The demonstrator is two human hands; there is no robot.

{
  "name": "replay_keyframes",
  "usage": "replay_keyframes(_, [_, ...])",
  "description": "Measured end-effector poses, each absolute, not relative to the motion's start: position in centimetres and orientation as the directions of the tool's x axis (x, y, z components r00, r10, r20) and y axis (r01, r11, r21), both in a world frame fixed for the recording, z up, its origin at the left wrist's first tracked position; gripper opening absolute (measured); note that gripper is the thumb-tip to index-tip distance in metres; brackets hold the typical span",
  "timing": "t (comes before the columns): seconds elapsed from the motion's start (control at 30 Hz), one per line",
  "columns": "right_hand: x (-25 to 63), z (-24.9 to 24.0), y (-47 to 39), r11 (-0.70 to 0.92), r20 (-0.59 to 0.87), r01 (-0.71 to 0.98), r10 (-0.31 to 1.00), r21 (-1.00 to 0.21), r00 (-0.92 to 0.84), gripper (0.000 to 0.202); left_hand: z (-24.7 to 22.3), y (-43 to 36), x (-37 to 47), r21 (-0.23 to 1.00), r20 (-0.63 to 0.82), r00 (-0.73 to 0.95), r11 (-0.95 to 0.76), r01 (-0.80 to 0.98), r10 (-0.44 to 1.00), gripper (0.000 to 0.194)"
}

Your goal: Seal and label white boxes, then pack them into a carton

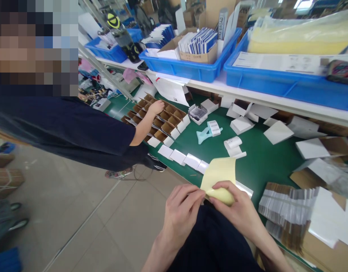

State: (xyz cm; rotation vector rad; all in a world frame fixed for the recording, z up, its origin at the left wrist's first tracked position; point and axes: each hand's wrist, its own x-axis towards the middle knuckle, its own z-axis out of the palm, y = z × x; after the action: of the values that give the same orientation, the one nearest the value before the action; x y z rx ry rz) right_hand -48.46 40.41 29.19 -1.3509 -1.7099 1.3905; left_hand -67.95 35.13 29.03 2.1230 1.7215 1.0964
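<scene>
- The left hand (181, 207) is nearly closed, thumb and fingertips pinching the near left corner of the yellow sheet (221, 170).
- The right hand (237, 206) holds the sheet's curled near part, its fingers bent around it — the fingertips of both hands are close together.
- The sheet is in front of the person's dark clothing (216, 238), at the near edge of the green table (260, 158); its far part stands up, slightly bowed.
- Just beyond the sheet, white cards (178, 156) lie in an overlapping row along the table edge.
- Farther in are a curled white label strip (233, 142) and a mint-coloured holder (203, 135) with a printed label roll (214, 128) on it.
- A small white box (198, 114) full of packets is near a divided carton (174, 117).
- A co-worker's hand (156, 107) is over the carton's compartments — whether it holds anything, I cannot tell.
- To the right, open white boxes (278, 132) lie scattered, and a stack of flattened cartons (288, 204) sits near the table's edge.
- On the shelf (213, 87) above, one blue tray (185, 70) carries blue-and-white packets (200, 40); another (264, 81) carries a clear bag (298, 37) with yellow contents.
</scene>
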Motion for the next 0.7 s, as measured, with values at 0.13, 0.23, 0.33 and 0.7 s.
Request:
replay_keyframes(0.13, [-48.3,29.1,40.2,-0.109,-0.22,0.328,0.92,-0.938,-0.325,0.026,28.6,35.0,-68.2,0.485,0.51,0.114,-0.395,0.78,0.852,0.041])
replay_keyframes(0.23, [-48.0,28.1,40.4,-0.155,-0.24,0.26,0.91,-0.953,-0.339,0.03,28.3,34.9,-68.3,0.435,0.568,0.127,-0.428,0.792,0.813,0.046])
replay_keyframes(0.33, [-47.7,25.4,42.6,-0.104,-0.171,0.224,0.936,-0.969,-0.307,0.028,27.8,34.3,-68.2,0.487,0.56,0.024,-0.353,0.799,0.828,0.04])
replay_keyframes(0.7, [-48.3,12.7,55.3,-0.14,-0.163,0.222,0.983,-0.965,-0.086,0.038,23.5,31.9,-68.7,0.742,0.278,-0.179,-0.092,0.664,0.944,0.024])
